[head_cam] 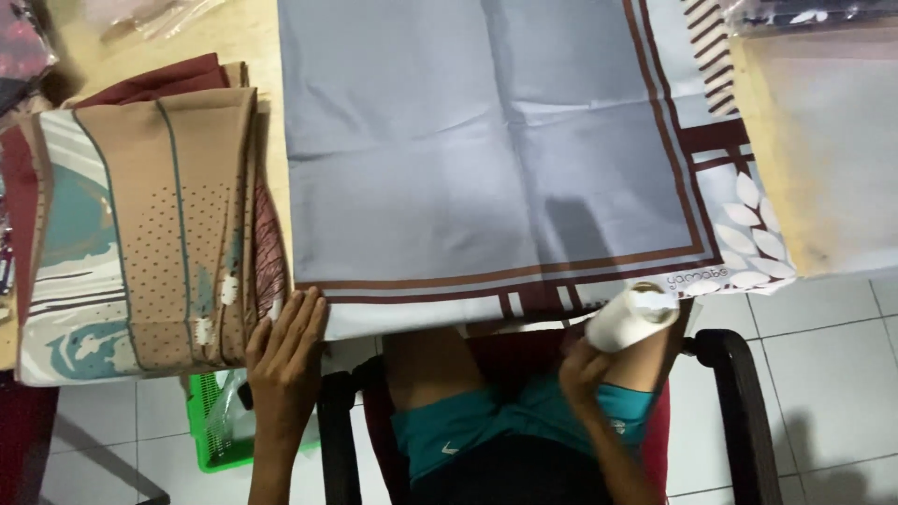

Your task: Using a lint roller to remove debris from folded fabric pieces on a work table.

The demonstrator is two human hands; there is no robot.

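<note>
Grey scarf (486,159) with brown border is spread flat on table, near edge overhanging toward lap; far edge cut off by frame. Left hand (285,351) is laid on scarf's near left corner, fingers extended and released, nothing gripped. White roll (631,316) is grasped in right hand (585,369) just below scarf's near edge; fingers are clenched round it, roll's kind not discernible. Folded tan and teal cloths (140,234) are stacked at left. Green basket (220,421) is mostly hidden by left arm. Clear plastic bag (823,140) at right is partly cut off.
</note>
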